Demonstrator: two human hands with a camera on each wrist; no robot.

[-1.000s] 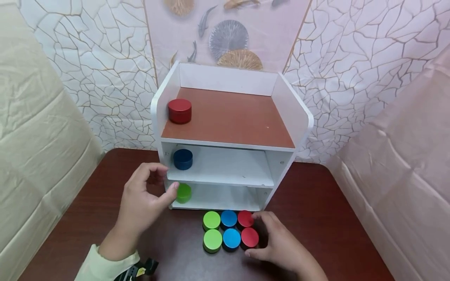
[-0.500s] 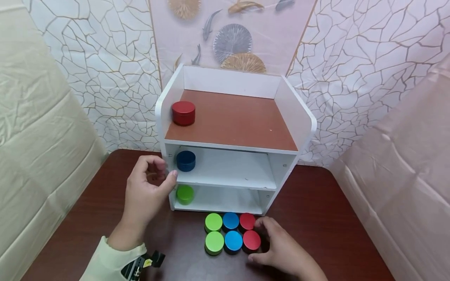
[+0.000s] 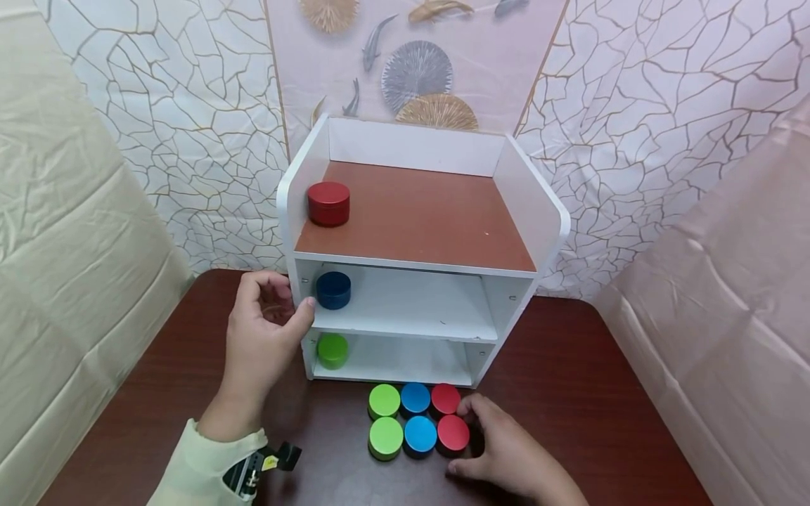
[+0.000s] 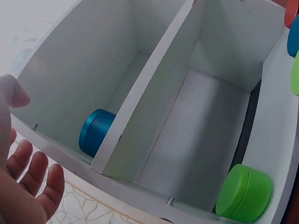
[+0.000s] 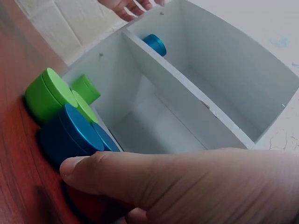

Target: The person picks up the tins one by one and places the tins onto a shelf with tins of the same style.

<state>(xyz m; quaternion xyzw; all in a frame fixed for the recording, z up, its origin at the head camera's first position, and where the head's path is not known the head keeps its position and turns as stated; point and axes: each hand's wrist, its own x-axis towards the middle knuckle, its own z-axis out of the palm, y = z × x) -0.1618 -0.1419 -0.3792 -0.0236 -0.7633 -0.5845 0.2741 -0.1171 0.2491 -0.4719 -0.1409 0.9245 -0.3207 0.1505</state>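
Standing lid-up, the nearest red tin perhaps touches the right hand.

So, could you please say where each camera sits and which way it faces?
Head: worn there, facing forward and down at the shelf, tins and table; left hand and right hand show.
Left wrist: worn there, facing into the shelf; left hand at the left edge.
Right wrist: worn there, facing past tins into the shelf; right hand in front, left hand at top.
Shared: both wrist views show a blue tin and green tin inside.
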